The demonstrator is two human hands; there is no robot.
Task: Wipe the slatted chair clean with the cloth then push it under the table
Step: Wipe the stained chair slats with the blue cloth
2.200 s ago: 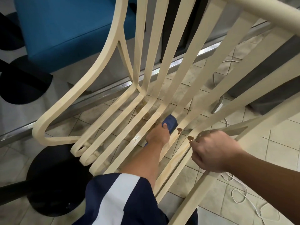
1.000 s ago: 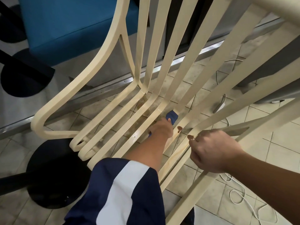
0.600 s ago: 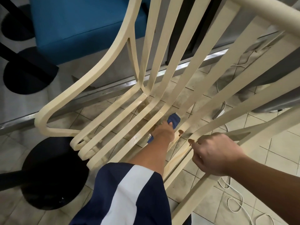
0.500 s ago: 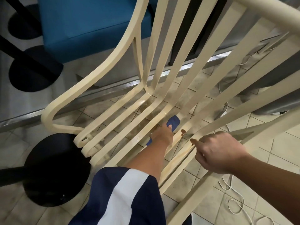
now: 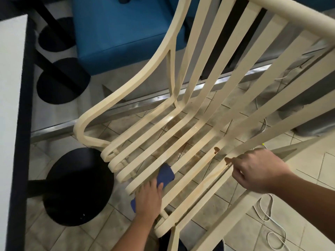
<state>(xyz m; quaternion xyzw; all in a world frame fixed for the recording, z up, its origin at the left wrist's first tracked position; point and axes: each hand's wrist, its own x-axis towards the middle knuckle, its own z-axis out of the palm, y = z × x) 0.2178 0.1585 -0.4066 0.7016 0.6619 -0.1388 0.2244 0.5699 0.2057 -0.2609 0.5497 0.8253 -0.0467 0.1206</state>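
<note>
A cream slatted chair (image 5: 183, 124) fills the middle of the view, seen from above and behind its backrest. My left hand (image 5: 149, 198) presses a blue cloth (image 5: 165, 175) onto a seat slat near the front edge. My right hand (image 5: 259, 171) grips the right side rail of the seat. Brown stains (image 5: 216, 150) show on the slats close to my right hand, and wet patches shine on the rear of the seat.
A white table top with a dark edge (image 5: 10, 105) runs down the left side, its round black base (image 5: 76, 187) on the tiled floor beside the chair. A blue upholstered seat (image 5: 117, 29) stands beyond. A white cable (image 5: 272, 223) lies on the floor at right.
My left hand has drawn the cloth back along the slat from mid-seat towards the front edge. My view has pulled back and shifted left, bringing the table into sight. My right hand keeps its grip.
</note>
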